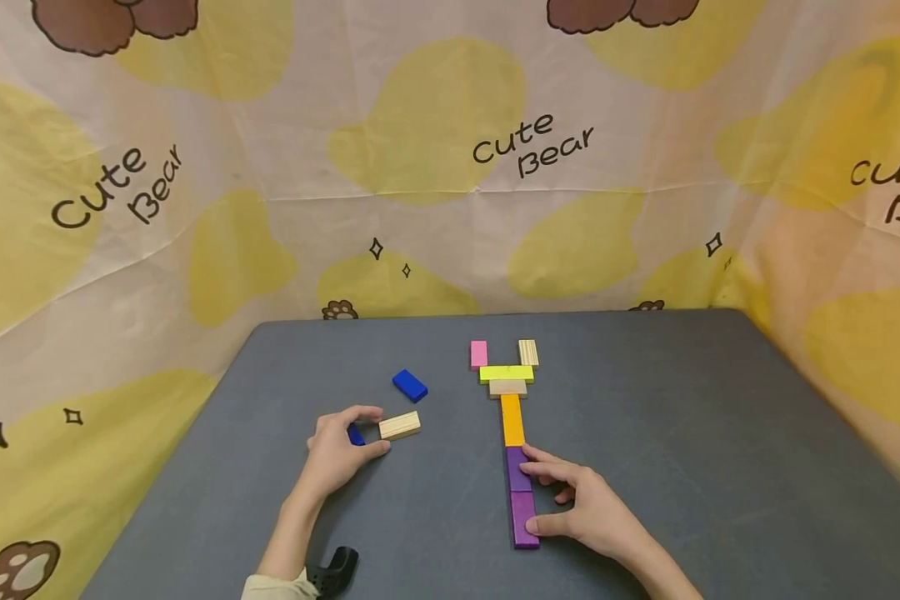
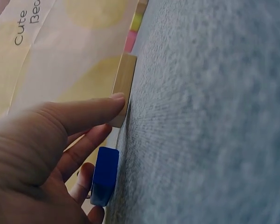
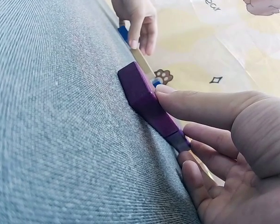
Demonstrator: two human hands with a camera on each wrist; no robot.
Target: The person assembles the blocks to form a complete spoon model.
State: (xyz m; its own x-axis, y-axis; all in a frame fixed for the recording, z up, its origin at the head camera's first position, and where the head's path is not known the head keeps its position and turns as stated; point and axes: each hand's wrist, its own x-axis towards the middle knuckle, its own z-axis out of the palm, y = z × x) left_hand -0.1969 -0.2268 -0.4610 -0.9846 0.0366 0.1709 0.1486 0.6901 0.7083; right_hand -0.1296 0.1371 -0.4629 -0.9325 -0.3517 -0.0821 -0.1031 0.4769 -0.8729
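My left hand [image 1: 335, 454] is beside a plain wooden block [image 1: 400, 426], thumb and index finger spread about its near end; the head view shows slight gaps. A blue block [image 2: 105, 175] lies under that hand, between its fingers and palm in the left wrist view. Along the right side of a column, my right hand [image 1: 581, 504] touches the nearest purple block [image 1: 523, 518] with its thumb. Its other fingertips rest at the farther purple block [image 1: 518, 469]. An orange block [image 1: 512, 420] continues the column away from me.
Beyond the orange block lie a beige block [image 1: 507, 387] and a lime block [image 1: 506, 374], both crosswise. A pink block [image 1: 478, 354] and a striped wooden block [image 1: 528, 352] stand past them. Another blue block [image 1: 410, 386] lies left. A printed cloth [image 1: 435, 233] hangs behind the grey table [image 1: 645, 400].
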